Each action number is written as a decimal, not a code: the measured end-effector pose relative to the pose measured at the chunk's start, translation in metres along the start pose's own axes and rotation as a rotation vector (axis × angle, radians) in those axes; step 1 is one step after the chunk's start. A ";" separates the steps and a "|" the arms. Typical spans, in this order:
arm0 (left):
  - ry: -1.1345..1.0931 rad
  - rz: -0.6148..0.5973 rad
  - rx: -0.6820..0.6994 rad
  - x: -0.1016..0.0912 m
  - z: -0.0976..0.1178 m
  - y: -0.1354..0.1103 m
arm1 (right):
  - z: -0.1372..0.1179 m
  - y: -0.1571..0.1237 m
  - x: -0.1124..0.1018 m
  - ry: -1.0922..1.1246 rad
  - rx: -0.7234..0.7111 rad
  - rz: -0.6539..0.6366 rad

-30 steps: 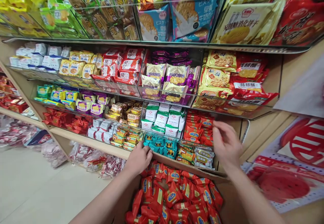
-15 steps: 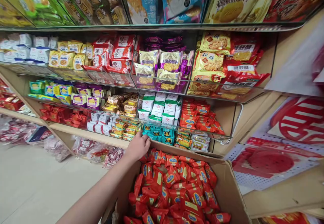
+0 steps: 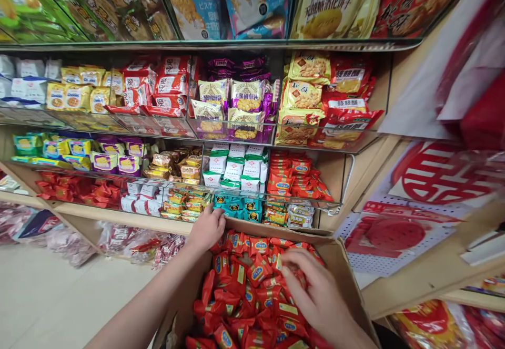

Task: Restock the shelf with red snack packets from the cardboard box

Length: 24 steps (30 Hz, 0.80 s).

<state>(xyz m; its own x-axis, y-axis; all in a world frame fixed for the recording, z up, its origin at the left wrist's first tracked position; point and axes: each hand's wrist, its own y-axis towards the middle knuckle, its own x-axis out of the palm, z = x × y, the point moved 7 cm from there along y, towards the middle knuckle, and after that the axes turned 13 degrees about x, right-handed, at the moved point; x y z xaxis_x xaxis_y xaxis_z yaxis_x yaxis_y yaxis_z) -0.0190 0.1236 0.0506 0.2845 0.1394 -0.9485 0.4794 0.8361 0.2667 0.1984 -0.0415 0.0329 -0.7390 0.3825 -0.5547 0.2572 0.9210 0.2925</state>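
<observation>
A cardboard box (image 3: 349,280) filled with small red snack packets (image 3: 246,304) stands in front of me. My left hand (image 3: 208,228) is closed over the box's far left corner, its fingertips hidden by the hand itself. Over the right side of the red packets is my right hand (image 3: 313,288), slightly blurred, fingers curved and thumb apart, with nothing visible between them. Whether it touches a packet I cannot tell. Just beyond the far rim lie teal packets (image 3: 236,207) on the lowest shelf.
Glass-fronted shelves hold white-and-green packets (image 3: 234,167), orange-red packets (image 3: 294,175) and purple-and-cream cookie packs (image 3: 244,123). To the right hangs a red paper-cut decoration (image 3: 437,178). Plastic bags (image 3: 130,236) lie under the shelves, beside the pale floor (image 3: 71,291).
My right hand has come into view from the lower right, over the red packets. My left hand stays on the box corner. The view has shifted a little to the right.
</observation>
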 end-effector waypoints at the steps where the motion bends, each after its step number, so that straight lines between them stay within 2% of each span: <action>1: 0.004 0.028 -0.002 -0.002 0.002 0.001 | 0.012 0.002 0.013 -0.117 0.071 -0.092; 4: 0.022 0.155 0.102 -0.013 0.017 0.001 | 0.061 0.000 0.043 -0.509 0.309 -0.322; 7: -0.029 0.241 0.344 -0.025 0.046 -0.007 | 0.084 -0.008 0.054 -0.626 0.356 -0.400; 9: -0.124 0.200 0.516 -0.029 0.070 -0.016 | 0.086 -0.013 0.055 -0.616 0.349 -0.445; 11: -0.252 0.081 0.645 -0.027 0.095 -0.023 | 0.083 -0.016 0.052 -0.601 0.337 -0.475; 13: -0.389 -0.065 0.702 -0.021 0.116 -0.026 | 0.077 -0.014 0.046 -0.575 0.296 -0.453; 15: -0.505 -0.187 0.697 -0.010 0.131 -0.024 | 0.072 -0.007 0.040 -0.502 0.245 -0.399; 18: -0.608 -0.328 0.597 0.020 0.140 -0.015 | 0.071 0.007 0.033 -0.335 0.240 -0.328; 21: -0.752 -0.387 0.456 0.055 0.140 -0.011 | 0.069 0.019 0.022 -0.132 0.273 -0.203; 24: -1.080 -0.430 0.322 0.083 0.141 -0.018 | 0.064 0.022 0.014 0.177 0.368 -0.120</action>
<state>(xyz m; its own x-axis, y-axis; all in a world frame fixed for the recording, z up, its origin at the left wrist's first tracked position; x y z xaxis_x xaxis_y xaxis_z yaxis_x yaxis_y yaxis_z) 0.1132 0.0450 -0.0091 0.5245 -0.7623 -0.3793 0.8469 0.5129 0.1404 0.2339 -0.0117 -0.0184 -0.8643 0.2822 -0.4163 0.3446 0.9352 -0.0815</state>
